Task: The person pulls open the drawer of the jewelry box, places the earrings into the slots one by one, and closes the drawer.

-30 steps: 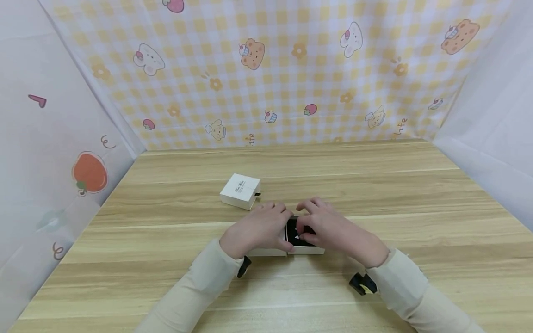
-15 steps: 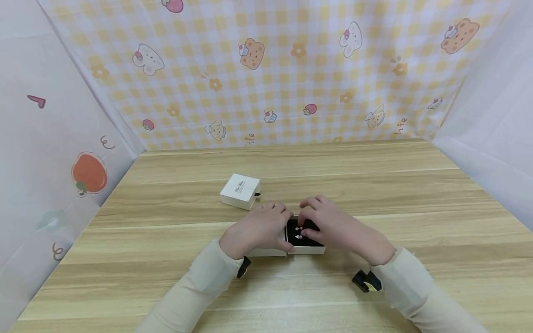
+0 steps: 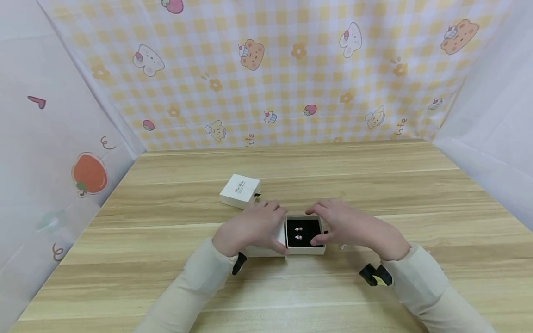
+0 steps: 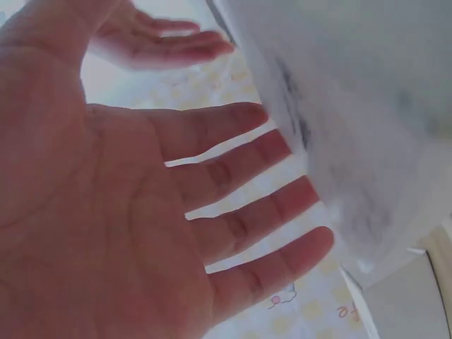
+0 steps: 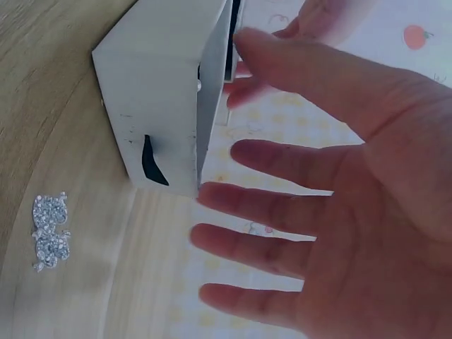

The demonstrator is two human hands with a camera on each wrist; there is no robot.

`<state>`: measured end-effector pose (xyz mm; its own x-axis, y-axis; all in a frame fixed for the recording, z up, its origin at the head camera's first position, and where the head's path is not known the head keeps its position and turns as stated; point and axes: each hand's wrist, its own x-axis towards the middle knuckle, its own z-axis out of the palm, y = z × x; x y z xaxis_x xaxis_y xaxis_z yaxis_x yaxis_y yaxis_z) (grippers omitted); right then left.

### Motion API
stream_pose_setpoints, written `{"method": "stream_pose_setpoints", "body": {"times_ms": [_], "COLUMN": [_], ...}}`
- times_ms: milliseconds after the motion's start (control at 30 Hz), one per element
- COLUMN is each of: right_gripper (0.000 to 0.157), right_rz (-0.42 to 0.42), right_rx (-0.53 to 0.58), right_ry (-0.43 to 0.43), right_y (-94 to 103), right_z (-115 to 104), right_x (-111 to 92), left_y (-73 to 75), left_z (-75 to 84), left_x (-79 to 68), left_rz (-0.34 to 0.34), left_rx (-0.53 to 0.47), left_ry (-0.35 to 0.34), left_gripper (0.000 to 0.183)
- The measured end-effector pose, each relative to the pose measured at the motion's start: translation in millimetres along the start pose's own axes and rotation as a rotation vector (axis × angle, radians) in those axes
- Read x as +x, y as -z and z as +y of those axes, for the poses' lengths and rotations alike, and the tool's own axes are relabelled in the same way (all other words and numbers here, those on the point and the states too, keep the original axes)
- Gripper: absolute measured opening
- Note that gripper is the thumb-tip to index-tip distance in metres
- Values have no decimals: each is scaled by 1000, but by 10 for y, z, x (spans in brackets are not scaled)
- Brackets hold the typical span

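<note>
pair of earrings [image 3: 300,237] sits in the drawer [image 3: 306,251]; left hand [image 3: 251,226], fingers extended, touches white box [image 3: 262,252]; right hand [image 3: 347,226], released, flanks drawer. placing seems done; next likely needs straight push shut.

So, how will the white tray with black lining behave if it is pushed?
The white tray will probably slide rather than roll, being low and squared. Its straight walls suggest it is stiff. It may be light, as they look thin.
</note>
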<state>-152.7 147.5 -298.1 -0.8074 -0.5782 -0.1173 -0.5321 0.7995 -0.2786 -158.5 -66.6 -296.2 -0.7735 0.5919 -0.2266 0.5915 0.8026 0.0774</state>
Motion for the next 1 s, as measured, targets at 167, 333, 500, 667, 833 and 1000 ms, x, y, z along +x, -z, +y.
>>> {"method": "stream_pose_setpoints", "body": {"times_ms": [167,333,500,667,833,1000], "right_gripper": [74,80,83,84,82,80], "right_rz": [-43,-62,-76,-83,-91,-99], "right_rx": [-6,2,3,19,57,87], "right_ry": [-26,-36,-40,-46,-51,-57], "right_y": [-15,-36,-43,-54,-65,-68], "right_z": [1,8,12,20,21,32], "right_x": [-5,-7,-3,-3,1,10], "left_y": [39,74,81,86,80,86], "left_z": [-43,-76,-93,-95,-97,-99], "left_x": [-66,-122,-150,-159,-161,-153], "left_rz": [-13,-50,-65,-66,-72,-75], "left_rx": [-58,-73,-80,-73,-99,-117], "left_ry": [37,85,119,133,137,144], "left_gripper": [93,93,88,83,79,77]}}
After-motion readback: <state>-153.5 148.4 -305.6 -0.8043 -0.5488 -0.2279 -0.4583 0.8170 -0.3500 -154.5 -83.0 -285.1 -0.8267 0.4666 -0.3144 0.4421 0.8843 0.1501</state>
